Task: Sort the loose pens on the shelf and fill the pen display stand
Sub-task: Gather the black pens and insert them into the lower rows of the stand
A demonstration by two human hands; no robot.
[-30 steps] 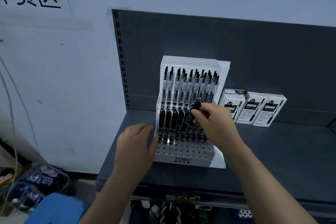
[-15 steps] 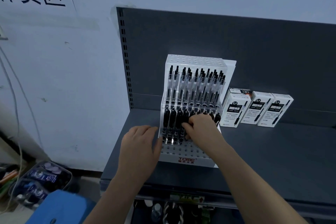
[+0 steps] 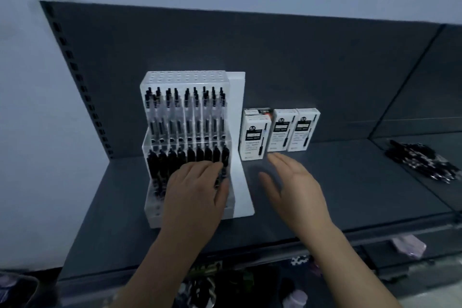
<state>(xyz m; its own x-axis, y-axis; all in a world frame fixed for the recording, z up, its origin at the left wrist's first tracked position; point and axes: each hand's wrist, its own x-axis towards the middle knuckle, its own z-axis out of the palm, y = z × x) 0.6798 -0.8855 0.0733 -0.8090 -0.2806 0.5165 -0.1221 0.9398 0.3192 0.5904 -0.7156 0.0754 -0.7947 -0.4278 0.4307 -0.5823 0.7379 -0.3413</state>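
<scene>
Your left fingers [image 3: 200, 170] are lying pretty much flat and a bit spread across the lower row of black pens [image 3: 191, 155], tips touching the barrels, not wrapped round any one of them as far as I can see. The thumb sits against the right side of that row. So your left hand [image 3: 195, 195] is basically resting on the front of the pen display stand [image 3: 185, 77], covering most of its lower tier.

Your right fingers [image 3: 282, 165] are straight and close together, thumb out to the left, nothing in them. The right hand [image 3: 292, 190] hovers over the shelf [image 3: 350, 195] just beside the stand's right side, with the fingertips near the front of the white boxes [image 3: 280, 130].

The stand itself is upright toward the back left corner of the shelf, against the dark back panel [image 3: 250, 52]. Its upper tier is packed with clear pens [image 3: 186, 112] with black tops, and the lower tier has the black ones in a full-looking row.

The boxes stand in a line just right of the stand, along the back edge.

The loose pens [image 3: 422, 162] are heaped in a dark pile out by the right edge, on the next shelf section, well apart from both hands. It's too blurry to count them.
</scene>
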